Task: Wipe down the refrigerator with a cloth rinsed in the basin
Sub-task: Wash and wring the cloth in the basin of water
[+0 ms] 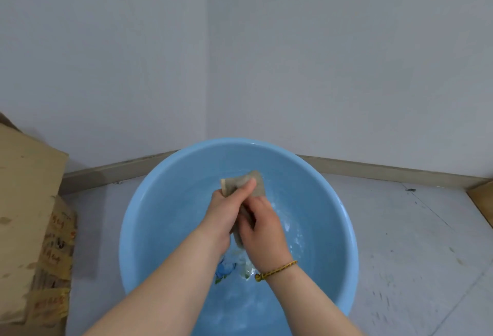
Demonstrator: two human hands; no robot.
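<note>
Right now your left hand and right hand both clench the tan cloth, apparently wringing it, above the water in the blue basin. No refrigerator shows, so the wiping probably lies ahead.

Light: soft, cool, even illumination is filling the frame, its source not showing. The walls are reading flat grey, dimming slightly toward the upper left.
Shadows: a faint one is lying on the wall beside the cardboard box at left.
Glare: small white glints are sparkling on the water and on the blue basin rim, right of centre.
Distortion: the wide-angle lens is stretching the edges, and specks on the floor at lower right are streaking.
</note>
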